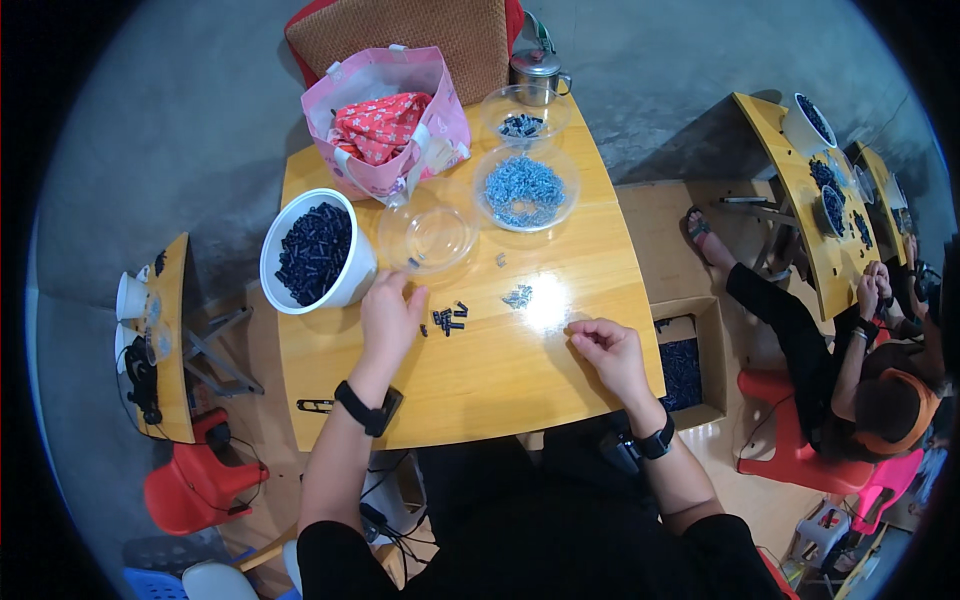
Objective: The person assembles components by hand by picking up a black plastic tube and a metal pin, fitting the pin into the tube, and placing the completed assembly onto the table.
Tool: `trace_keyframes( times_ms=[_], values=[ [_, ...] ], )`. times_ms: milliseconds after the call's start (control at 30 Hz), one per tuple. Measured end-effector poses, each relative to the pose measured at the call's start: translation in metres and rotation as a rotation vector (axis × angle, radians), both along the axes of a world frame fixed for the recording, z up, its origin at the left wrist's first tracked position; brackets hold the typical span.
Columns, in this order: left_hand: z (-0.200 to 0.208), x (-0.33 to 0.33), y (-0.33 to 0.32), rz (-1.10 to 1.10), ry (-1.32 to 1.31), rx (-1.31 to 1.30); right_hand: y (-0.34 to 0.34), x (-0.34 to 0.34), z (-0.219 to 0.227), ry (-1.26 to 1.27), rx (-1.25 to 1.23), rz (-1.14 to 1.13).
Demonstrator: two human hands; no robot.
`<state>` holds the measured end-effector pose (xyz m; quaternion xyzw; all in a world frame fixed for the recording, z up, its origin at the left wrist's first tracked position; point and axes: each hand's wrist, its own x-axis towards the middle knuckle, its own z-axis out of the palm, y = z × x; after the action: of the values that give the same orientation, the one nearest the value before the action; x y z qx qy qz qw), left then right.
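Observation:
My left hand [388, 315] is beside the white tub [366, 270] of short black cylindrical parts [313, 254]. Its thumb stands a little apart from its fingers, and nothing shows between them. Near its fingertips lies a shallow clear plastic dish [428, 232] with a few tiny pieces in it. A small group of black parts [446, 320] lies on the table just right of that hand. Close to the right edge, my right hand [612, 352] has its thumb and forefinger pinched together; what they hold, if anything, is too small to name. Between the hands is a little pile of small clear pieces [518, 296].
Farther back stand a clear bowl of pale blue-clear pieces [524, 190], a smaller clear bowl [521, 124], a pink bag [450, 120] and a metal mug [538, 75]. A cardboard box [711, 350] of black parts sits on the floor at right. Another person [880, 400] works nearby.

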<state>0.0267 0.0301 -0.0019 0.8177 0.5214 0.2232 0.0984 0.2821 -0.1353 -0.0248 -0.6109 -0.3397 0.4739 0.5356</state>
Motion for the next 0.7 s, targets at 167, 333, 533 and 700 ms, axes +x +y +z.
trace_keyframes(
  times_ms=[167,333,533,700],
  values=[
    [-0.015,0.005,0.025,0.205,-0.144,-0.162,0.0,-0.005,0.005,0.008,0.001,0.017],
    [-0.018,0.012,0.032,0.22,-0.241,-0.175,-0.001,-0.002,0.002,-0.149,0.035,0.034],
    [-0.02,-0.009,0.021,0.128,-0.459,-0.364,0.003,-0.001,0.002,0.022,-0.028,0.044],
    [0.067,0.008,-0.066,-0.097,-0.942,-0.824,0.0,-0.006,0.047,0.369,0.132,0.177]
  ],
)
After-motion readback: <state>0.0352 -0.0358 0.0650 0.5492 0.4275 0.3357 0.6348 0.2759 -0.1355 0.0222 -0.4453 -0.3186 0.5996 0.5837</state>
